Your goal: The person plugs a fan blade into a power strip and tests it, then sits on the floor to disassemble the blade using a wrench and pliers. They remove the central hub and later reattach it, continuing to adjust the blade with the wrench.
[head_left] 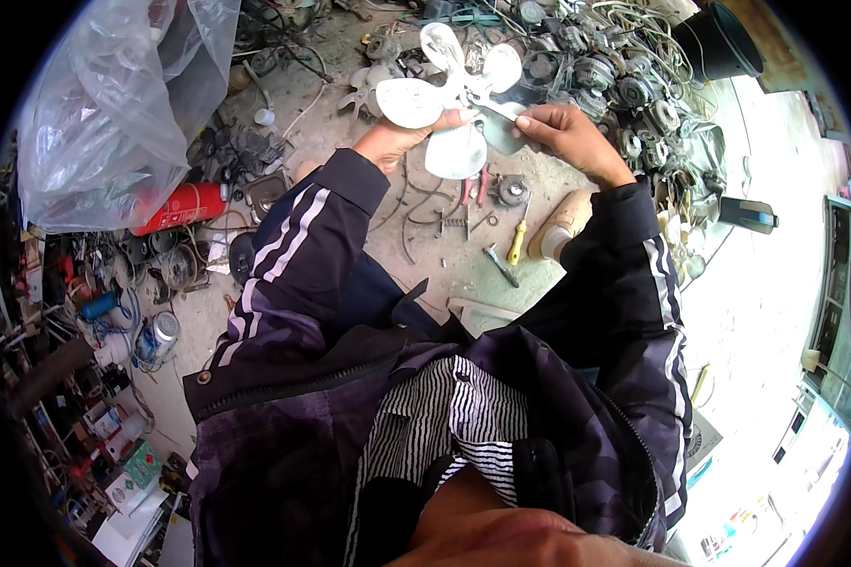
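Note:
A pale, partly see-through plastic fan blade [457,154] with several rounded paddles is held up in front of me. My left hand [394,142] is closed on its left side, thumb near the hub. On the other side, my right hand [572,140] pinches the edge of a greyish paddle between thumb and fingers. Below them on the concrete floor lie red-handled pliers [483,186], a small round motor part [512,192], a yellow-handled screwdriver [517,244] and a short dark tool [501,266] whose kind I cannot make out.
Many old motors [596,73] are heaped at the far right, beside a black bucket [719,42]. A clear plastic bag [104,123] hangs at the left above a red cylinder [184,208]. Another fan blade [364,90] lies beyond my left hand. My shoe [563,225] is near the screwdriver.

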`<state>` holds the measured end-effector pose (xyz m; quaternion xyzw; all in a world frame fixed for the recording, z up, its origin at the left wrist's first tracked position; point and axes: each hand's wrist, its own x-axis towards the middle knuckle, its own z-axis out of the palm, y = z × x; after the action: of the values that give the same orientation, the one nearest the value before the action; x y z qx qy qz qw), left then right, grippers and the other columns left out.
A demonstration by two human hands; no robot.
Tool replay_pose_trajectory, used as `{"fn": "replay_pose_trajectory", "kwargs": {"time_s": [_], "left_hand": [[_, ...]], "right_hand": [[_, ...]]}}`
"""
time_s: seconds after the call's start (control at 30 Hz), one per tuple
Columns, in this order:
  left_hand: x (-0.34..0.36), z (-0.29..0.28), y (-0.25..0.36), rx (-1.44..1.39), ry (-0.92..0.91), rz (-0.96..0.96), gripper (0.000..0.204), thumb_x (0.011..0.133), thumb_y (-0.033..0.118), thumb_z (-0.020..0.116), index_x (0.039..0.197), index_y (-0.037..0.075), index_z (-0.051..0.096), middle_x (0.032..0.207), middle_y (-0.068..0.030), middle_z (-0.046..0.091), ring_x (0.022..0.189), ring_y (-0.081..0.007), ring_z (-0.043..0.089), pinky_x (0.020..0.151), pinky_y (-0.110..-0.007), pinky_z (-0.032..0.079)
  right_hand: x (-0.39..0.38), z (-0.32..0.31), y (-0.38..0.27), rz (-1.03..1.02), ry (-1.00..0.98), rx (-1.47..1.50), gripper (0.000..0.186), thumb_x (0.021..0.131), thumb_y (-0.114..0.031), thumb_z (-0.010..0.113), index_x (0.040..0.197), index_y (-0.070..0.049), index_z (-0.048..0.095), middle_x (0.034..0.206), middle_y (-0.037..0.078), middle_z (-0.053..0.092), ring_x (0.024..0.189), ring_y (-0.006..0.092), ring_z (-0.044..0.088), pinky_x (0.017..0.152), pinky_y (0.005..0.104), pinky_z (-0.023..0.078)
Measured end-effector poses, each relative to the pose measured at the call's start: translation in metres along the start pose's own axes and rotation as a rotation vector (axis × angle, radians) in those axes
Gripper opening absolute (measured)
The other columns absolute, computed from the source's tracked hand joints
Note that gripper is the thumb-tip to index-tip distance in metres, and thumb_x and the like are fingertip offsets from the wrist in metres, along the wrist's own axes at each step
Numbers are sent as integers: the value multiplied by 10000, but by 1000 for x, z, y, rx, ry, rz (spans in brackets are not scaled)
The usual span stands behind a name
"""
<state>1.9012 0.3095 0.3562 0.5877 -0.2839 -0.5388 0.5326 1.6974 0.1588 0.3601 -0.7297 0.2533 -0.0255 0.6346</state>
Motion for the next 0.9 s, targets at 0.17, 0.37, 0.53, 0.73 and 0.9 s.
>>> {"fn": "replay_pose_trajectory", "kwargs": {"time_s": [0.17,0.37,0.53,0.73,0.9], "left_hand": [[3,-9,-4,325,-86,81,411,669,262,840,945,14,663,889,-49,679,807,-115,625,740,-261,500],[7,-2,-7,-110,-38,-101,509,757,266,774,1170,48,574,1087,-46,637,995,-158,605,864,-314,480],[14,-4,-11,-189,-46,-77,530,786,311,750,1206,59,549,1132,-60,619,1055,-167,588,909,-329,467],[12,-1,-11,-240,-29,-109,521,793,317,744,1205,64,548,1137,-52,616,1065,-165,578,937,-319,441],[13,2,-17,-177,-5,-6,490,792,264,750,1194,62,558,1134,-43,617,1048,-154,576,939,-311,433]], "right_hand": [[-11,-10,-14,-53,91,-376,243,928,-242,574,889,-15,654,652,-44,478,616,47,401,565,226,343],[-7,-9,-12,48,54,15,263,939,-258,538,926,-24,657,681,-19,580,622,61,481,596,212,393],[-2,10,-7,138,3,269,243,965,-295,499,953,-93,635,683,-86,536,533,1,335,499,152,252],[4,23,3,131,-16,336,247,964,-309,500,934,-103,633,726,-68,562,600,10,410,533,152,296],[2,37,-1,205,-67,476,243,962,-306,505,867,-113,616,737,-57,580,627,17,462,544,152,317]]}}
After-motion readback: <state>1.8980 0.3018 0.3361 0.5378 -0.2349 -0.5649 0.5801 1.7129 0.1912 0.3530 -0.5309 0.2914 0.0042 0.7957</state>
